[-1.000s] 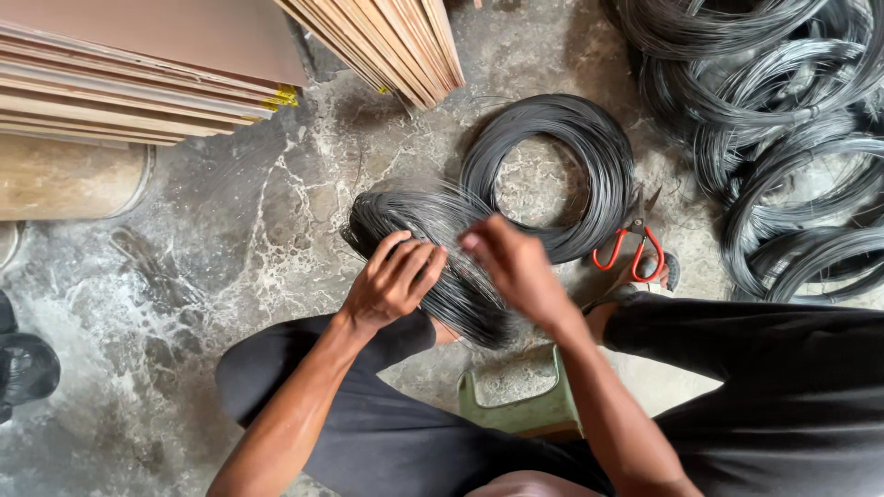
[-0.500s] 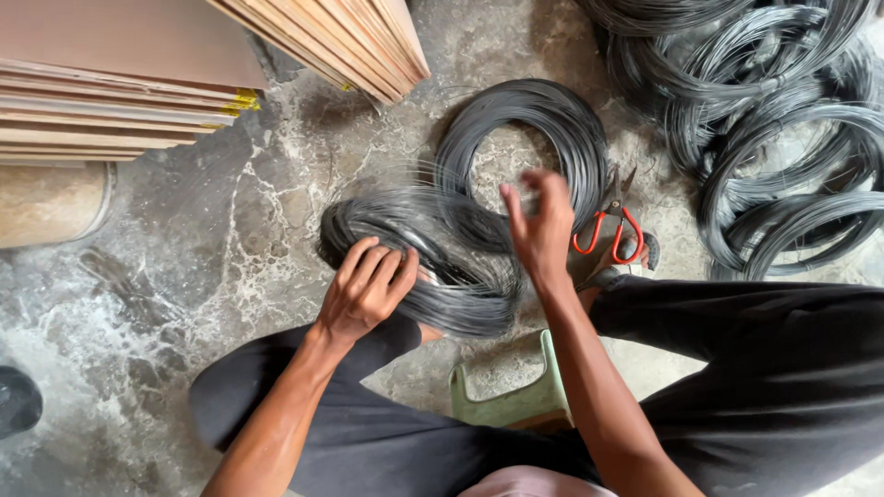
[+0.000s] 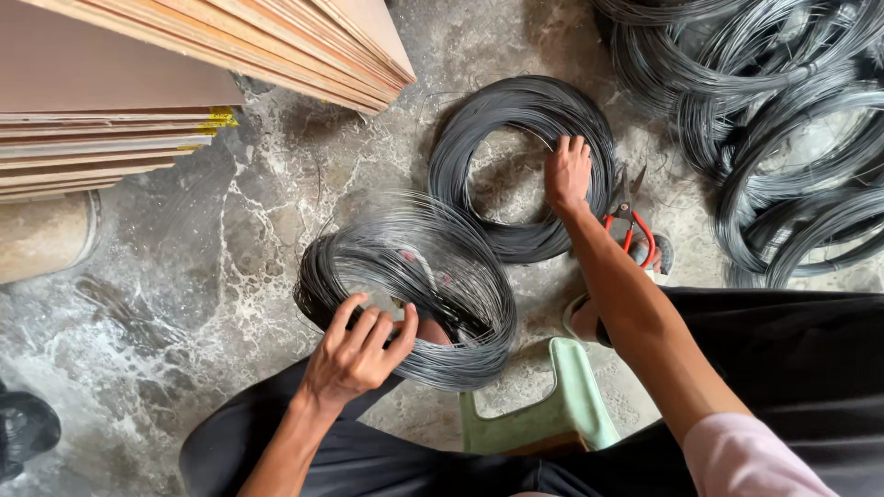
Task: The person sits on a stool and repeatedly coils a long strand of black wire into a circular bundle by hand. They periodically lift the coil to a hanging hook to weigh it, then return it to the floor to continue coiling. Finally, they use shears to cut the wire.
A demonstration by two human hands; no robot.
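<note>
My left hand (image 3: 359, 348) grips the near rim of a loose coil of thin dark wire (image 3: 405, 285) that rests against my knee, its loops spread apart. My right hand (image 3: 568, 172) reaches forward and lies with fingers curled on the right side of a second, tighter coil of dark wire (image 3: 479, 138) lying flat on the stone floor. Whether that hand grips a strand or only rests there is unclear. Red-handled scissors (image 3: 632, 225) lie on the floor just right of my right wrist.
Stacks of thin wooden boards (image 3: 138, 101) fill the upper left. Several more dark wire coils (image 3: 783, 120) are heaped at the upper right. A pale green plastic stool (image 3: 562, 405) shows between my legs. A dark shoe (image 3: 23, 433) sits at the lower left edge.
My right hand left the near coil and moved forward onto the flat coil on the floor. The near coil opened out from a bunched bundle into a wide ring, still held by my left hand.
</note>
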